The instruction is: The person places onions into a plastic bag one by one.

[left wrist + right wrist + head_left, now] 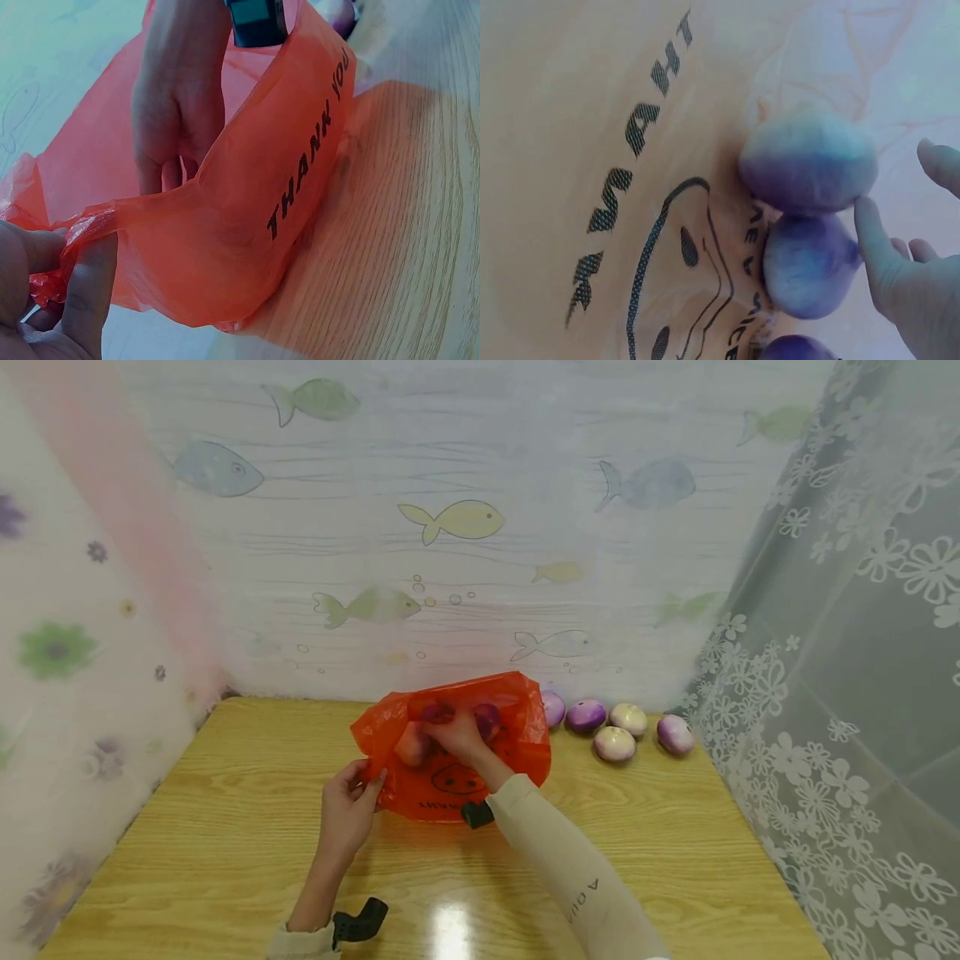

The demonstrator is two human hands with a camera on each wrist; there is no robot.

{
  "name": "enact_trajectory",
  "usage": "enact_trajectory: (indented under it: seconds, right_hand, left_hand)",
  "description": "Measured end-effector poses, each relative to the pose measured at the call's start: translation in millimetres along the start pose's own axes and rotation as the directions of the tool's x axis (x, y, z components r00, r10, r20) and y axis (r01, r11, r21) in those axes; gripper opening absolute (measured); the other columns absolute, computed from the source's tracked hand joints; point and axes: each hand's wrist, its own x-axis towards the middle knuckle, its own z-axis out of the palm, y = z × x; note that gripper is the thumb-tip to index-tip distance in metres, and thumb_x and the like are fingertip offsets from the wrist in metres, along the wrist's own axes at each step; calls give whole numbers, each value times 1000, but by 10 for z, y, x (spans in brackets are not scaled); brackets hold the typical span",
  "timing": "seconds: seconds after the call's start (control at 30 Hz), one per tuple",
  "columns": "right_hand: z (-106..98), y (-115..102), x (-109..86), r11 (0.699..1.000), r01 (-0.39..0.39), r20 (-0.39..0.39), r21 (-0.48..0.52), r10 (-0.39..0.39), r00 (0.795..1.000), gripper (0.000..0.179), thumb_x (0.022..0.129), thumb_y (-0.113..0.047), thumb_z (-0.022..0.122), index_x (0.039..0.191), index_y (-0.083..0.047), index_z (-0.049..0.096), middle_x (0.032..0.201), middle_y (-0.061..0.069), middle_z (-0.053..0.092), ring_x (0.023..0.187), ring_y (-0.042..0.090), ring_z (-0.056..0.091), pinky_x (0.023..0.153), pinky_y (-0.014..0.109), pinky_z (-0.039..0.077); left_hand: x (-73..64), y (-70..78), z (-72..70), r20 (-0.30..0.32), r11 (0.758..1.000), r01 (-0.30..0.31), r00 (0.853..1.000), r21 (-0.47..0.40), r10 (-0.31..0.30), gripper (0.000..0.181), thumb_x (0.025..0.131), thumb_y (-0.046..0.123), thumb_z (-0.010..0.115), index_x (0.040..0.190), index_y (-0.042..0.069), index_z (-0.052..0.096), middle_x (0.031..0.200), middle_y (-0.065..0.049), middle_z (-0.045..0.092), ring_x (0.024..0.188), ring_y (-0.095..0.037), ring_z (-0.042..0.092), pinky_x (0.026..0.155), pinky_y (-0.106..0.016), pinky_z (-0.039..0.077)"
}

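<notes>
A red plastic bag (525, 693) with black print lies on the table, its mouth spread toward me. My left hand (348, 810) pinches the bag's rim at the left, where the plastic bunches between thumb and fingers (90, 292). Inside the bag is my right hand (459, 735), its index finger right at a purple-and-white turnip (808, 161) and the thumb held apart. Below that turnip sit a second turnip (810, 266) and, partly cut off by the view's edge, a purple one (795, 349).
Several turnips (586, 717) stand on the wooden table (225, 827), to the right of the bag. One turnip (676, 735) sits farthest right. A fish-patterned curtain (465, 460) hangs behind the table, with flowered sheets at both sides.
</notes>
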Motion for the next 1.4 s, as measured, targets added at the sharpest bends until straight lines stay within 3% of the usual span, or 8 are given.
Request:
enact_trajectory:
  seconds: [0.17, 0.37, 0.6, 0.77, 0.93, 1.1, 1.23, 1.4]
  right_hand:
    - [-27, -124, -77, 999, -32, 19, -4, 32, 999, 39, 90, -4, 74, 125, 6, 62, 124, 31, 63, 105, 34, 65, 96, 42, 57]
    - [-69, -368, -171, 998, -54, 81, 26, 52, 995, 41, 93, -6, 72, 131, 6, 62, 126, 27, 64, 104, 37, 68, 89, 43, 60]
    - [-201, -652, -327, 989, -118, 179, 93, 100, 979, 48, 95, -10, 72, 138, 4, 56, 130, 20, 62, 113, 38, 66, 96, 54, 55]
    - [-357, -871, -449, 979, -156, 230, 131, 123, 965, 53, 97, -12, 70, 144, 0, 49, 137, 19, 58, 121, 37, 63, 98, 48, 55]
    - [-574, -1137, -569, 977, -111, 237, 184, 66, 969, 53, 99, -9, 66, 148, -1, 46, 143, 21, 51, 119, 31, 64, 98, 44, 55]
    - [-843, -1314, -667, 977, -9, 187, 212, -32, 982, 50, 99, -4, 63, 146, -2, 48, 143, 20, 52, 120, 29, 62, 98, 38, 56]
    - [-1077, -1365, -711, 979, 68, 123, 191, -92, 988, 49, 100, -2, 61, 147, -1, 47, 141, 19, 54, 121, 30, 61, 101, 37, 55]
    - [-1342, -1306, -776, 974, 126, 52, 187, -138, 989, 47, 101, -1, 59, 147, 1, 47, 138, 16, 56, 116, 17, 64, 100, 33, 55]
  left_hand:
    - [3, 12, -5, -5, 1000, 3, 1000, 5, -3, 25, 102, 4, 59, 125, -8, 61, 117, -25, 63, 81, -4, 68, 66, -21, 60]
    - [20, 6, -18, -6, 1000, -9, 1000, 19, 9, 26, 103, 5, 58, 125, -8, 61, 116, -25, 64, 80, -2, 68, 64, -21, 59]
    - [15, 16, -31, 2, 1000, -13, 1000, 18, 13, 28, 104, 7, 58, 127, -8, 60, 120, -28, 63, 82, -1, 69, 66, -21, 60]
    - [16, 12, -43, 3, 1000, -11, 1000, 22, 11, 29, 104, 8, 58, 128, -8, 59, 120, -25, 64, 83, -1, 69, 67, -20, 60]
    - [6, 20, -40, -2, 1000, -8, 1000, 22, 8, 28, 104, 7, 58, 128, -8, 59, 119, -24, 63, 83, -1, 68, 67, -20, 60]
    - [10, 12, -37, -3, 1000, -12, 1000, 26, 12, 29, 104, 7, 57, 128, -8, 59, 120, -25, 63, 82, -1, 68, 66, -20, 60]
    - [14, 7, -27, -4, 1000, -16, 1000, 20, 16, 28, 104, 7, 58, 128, -8, 59, 118, -24, 63, 82, -2, 68, 66, -20, 60]
    - [20, -15, -28, 7, 1000, -17, 1000, 27, 17, 29, 104, 8, 58, 128, -8, 58, 118, -23, 63, 82, -2, 68, 66, -20, 60]
